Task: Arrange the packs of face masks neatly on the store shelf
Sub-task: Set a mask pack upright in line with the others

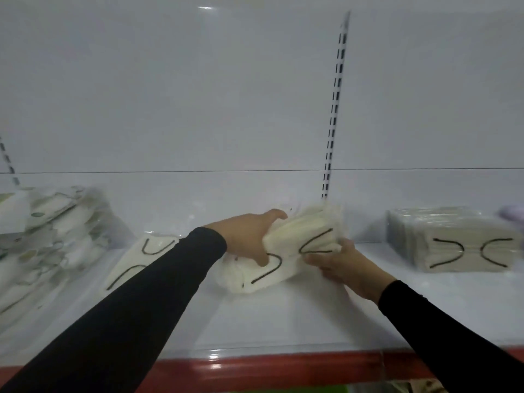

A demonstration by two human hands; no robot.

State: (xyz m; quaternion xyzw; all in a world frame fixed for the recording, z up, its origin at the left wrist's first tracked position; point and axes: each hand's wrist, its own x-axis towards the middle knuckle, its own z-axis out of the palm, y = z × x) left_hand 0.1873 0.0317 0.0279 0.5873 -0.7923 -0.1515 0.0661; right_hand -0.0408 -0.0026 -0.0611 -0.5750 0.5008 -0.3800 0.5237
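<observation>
A cream pack of face masks (295, 245) with black ear loops is tilted above the white shelf (283, 316), its far end raised. My left hand (246, 236) grips its left side with the thumb over the top. My right hand (346, 268) holds its right lower corner. Another cream pack (136, 259) lies flat to the left, partly under my left sleeve. A grey pack (459, 242) with black loops sits flat on the right.
A heap of patterned white-and-green packs (48, 236) fills the shelf's left end. A slotted upright (334, 109) runs up the white back panel. The shelf's front edge has a red strip (283, 370). A purple item (513, 214) shows at the far right.
</observation>
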